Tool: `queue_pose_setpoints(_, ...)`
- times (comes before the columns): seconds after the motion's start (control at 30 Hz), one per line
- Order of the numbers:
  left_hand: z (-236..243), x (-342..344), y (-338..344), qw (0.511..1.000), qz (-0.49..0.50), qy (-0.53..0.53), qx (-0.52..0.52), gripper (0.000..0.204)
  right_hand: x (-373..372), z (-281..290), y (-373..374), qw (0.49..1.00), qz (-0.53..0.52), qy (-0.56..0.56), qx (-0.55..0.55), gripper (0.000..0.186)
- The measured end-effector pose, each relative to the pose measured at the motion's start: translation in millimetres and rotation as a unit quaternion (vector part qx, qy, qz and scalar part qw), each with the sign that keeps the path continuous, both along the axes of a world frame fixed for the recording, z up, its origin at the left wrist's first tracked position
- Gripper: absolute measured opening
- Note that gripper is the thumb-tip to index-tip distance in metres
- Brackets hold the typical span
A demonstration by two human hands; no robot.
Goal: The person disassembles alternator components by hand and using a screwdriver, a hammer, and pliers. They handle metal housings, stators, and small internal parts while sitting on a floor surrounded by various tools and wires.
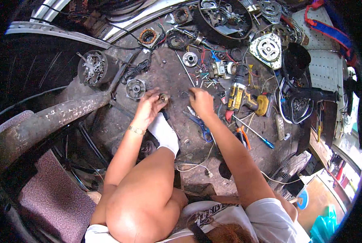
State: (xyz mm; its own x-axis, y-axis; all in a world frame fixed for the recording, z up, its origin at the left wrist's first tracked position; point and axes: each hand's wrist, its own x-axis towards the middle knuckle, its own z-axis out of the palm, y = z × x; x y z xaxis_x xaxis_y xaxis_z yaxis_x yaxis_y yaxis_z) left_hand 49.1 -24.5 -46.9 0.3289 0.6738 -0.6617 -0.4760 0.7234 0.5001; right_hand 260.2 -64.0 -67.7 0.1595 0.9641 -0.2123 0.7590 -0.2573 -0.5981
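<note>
My left hand (148,108) is closed, its thumb and fingers pinching a small metal ring (163,98) that looks like a bearing or bushing. Just beyond its fingertips lies a round metal motor end cover (135,88) with a hub in the middle. To the right, my right hand (202,102) hangs low over the bench with curled fingers; what they hold, if anything, is hidden. A thin metal rod (184,67) reaches from the far side to those fingertips, and I cannot tell whether they grip it. Blue-handled scissors (201,124) lie beside my right wrist.
On the right are a yellow-black cordless drill (238,95), orange-handled pliers (242,135) and a screwdriver (259,137). Screws and wires lie farther back, near a copper-wound stator (147,37) and a large black parts pan (225,20). A bucket of metal pieces (92,69) stands left.
</note>
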Motion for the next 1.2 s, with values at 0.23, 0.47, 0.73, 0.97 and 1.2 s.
queue_pose_setpoints(0.23, -0.7, 25.4, -1.2, 0.999, -0.026, 0.035, 0.012, 0.042, -22.2, 27.0, -22.2, 0.965, -0.056, 0.252, 0.034, 0.04)
queue_pose_setpoints(0.47, 3.4, 46.8, -9.2, 0.993, -0.058, 0.104, 0.021, 0.037, -25.3, 41.6, -16.5, 0.969, -0.021, 0.225, 0.099, 0.032)
queue_pose_setpoints(0.73, 0.4, 50.3, -14.2, 0.989, -0.066, 0.132, -0.002, 0.032, -26.5, 30.2, -33.0, 0.937, -0.117, 0.322, 0.072, 0.028)
queue_pose_setpoints(0.97, -9.1, 42.3, -18.7, 0.993, -0.045, 0.105, -0.021, 0.028, -14.5, 9.8, -63.4, 0.612, -0.318, 0.718, -0.089, 0.023)
queue_pose_setpoints(1.2, -37.5, 29.5, -33.7, 0.992, -0.112, 0.051, -0.021, 0.031, 48.6, 19.7, -63.6, 0.727, -0.318, 0.601, -0.097, 0.012)
